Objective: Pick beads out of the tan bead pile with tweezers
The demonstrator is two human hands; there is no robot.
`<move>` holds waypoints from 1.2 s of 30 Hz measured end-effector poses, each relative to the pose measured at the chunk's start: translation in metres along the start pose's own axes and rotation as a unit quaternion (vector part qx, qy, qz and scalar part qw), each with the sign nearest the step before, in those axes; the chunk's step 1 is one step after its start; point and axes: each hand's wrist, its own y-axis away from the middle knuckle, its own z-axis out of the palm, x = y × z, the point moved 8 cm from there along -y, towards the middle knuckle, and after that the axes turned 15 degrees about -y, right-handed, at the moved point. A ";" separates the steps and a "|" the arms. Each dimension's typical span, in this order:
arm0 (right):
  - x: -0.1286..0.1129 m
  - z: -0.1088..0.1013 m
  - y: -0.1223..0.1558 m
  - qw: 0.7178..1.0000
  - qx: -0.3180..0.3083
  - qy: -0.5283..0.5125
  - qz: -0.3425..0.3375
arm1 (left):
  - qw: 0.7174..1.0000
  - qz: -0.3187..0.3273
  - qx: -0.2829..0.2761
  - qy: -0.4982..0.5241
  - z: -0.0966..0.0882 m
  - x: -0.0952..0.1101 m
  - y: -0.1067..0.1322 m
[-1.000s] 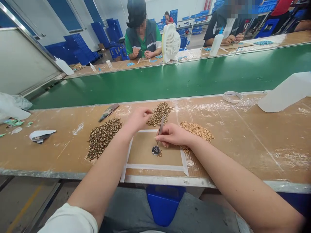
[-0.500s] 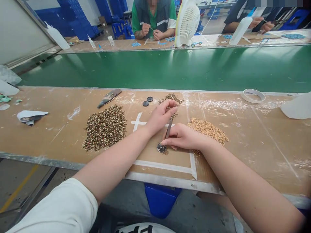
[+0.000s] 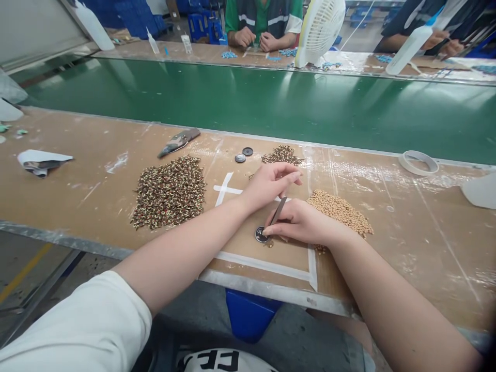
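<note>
My right hand [image 3: 300, 223] is closed round metal tweezers [image 3: 278, 211], whose tip rests at a small round dark disc [image 3: 260, 234] inside a white-taped square [image 3: 267, 266] on the brown table. My left hand [image 3: 271, 184] hovers just above it, fingers pinched together near a small pile of gold-brown parts [image 3: 282, 154]; what it pinches is too small to make out. A large heap of dark speckled parts [image 3: 170, 190] lies to the left, and a heap of tan beads [image 3: 341, 211] lies to the right.
Two dark discs [image 3: 244, 155] and a folded knife-like tool [image 3: 179, 141] lie further back. A tape roll [image 3: 418, 161] sits at the right, crumpled paper [image 3: 41, 160] at the left. Beyond runs a green conveyor belt [image 3: 271, 103]; other people work behind a white fan [image 3: 320, 31].
My left hand drew back from the small gold-brown pile toward the taped square. My right hand stayed at the disc with the tweezers. The view tilted downward.
</note>
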 end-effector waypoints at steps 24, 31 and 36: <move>-0.008 -0.115 0.063 0.772 0.560 -0.201 -0.224 | 0.889 0.123 0.035 -0.439 -0.006 0.024 0.008; 0.001 -0.113 0.053 0.792 0.548 -0.190 -0.192 | 0.842 0.120 -0.031 -0.525 0.011 0.021 0.007; 0.003 -0.111 0.052 0.781 0.544 -0.235 -0.196 | 0.838 0.127 -0.038 -0.529 0.011 0.023 0.006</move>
